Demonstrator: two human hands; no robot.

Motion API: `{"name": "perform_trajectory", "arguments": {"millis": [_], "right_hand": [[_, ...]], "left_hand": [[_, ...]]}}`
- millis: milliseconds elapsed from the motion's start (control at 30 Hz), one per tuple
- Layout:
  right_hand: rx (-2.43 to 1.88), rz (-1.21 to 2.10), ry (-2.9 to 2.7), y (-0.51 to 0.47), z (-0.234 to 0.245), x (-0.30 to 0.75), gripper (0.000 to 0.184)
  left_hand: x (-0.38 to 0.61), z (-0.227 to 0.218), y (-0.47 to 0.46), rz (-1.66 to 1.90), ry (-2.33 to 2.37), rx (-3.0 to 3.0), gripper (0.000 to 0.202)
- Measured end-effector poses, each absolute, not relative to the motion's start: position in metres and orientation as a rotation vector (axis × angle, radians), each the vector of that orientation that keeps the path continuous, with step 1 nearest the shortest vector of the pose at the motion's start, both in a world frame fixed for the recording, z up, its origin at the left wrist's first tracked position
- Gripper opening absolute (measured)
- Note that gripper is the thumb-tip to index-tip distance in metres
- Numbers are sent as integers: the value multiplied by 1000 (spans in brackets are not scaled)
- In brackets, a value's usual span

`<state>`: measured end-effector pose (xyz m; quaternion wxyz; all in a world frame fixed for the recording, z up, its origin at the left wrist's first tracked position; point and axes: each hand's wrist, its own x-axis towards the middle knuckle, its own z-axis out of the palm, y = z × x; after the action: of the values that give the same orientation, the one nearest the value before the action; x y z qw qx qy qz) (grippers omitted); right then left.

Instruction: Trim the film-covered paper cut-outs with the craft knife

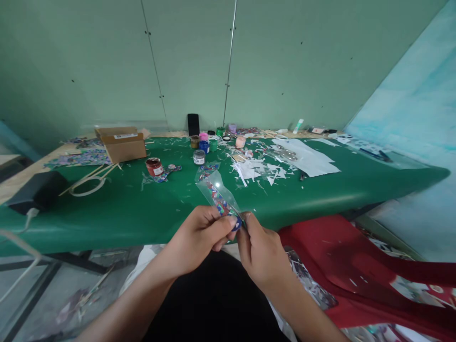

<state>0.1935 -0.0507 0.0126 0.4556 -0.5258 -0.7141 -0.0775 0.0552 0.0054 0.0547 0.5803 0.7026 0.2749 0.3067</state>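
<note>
head cam view, looking down at both hands just in front of a green-covered table [153, 213]. left hand [204, 232] has its thumb and fingers closed on the near end of a clear strip with a colorful pattern [221, 205], and the strip slants up and away to the left, its far end seen over the table. right hand [260, 247] is right beside it at that same near end, thumb and finger pinched together on a thin dark sliver [243, 220], too small to tell what it is. beyond the strip there's an open grey-labelled jar [199, 157], with an open red paint jar [154, 166] off to the left. white paper scraps [252, 170] are scattered to the right, and a red chair [331, 256] sits below the table's edge on that side.
</note>
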Motion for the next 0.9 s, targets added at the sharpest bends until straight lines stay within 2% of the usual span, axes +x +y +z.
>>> {"name": "perform_trajectory", "arguments": {"millis": [267,567,767,900], "right_hand": [[-1289,-361,-1764,-48,11,193,22],[-1288,-405,-1743,-47,9,194,24],[-1255,-243,-1753,-43,8,197,16],[-1249,-160,-1713,-40,11,201,16]], "left_hand": [[51,54,9,663,592,1553,34],[52,52,10,611,545,1353,37],[57,51,2,537,498,1479,34],[57,51,-1,612,519,1546,34]]}}
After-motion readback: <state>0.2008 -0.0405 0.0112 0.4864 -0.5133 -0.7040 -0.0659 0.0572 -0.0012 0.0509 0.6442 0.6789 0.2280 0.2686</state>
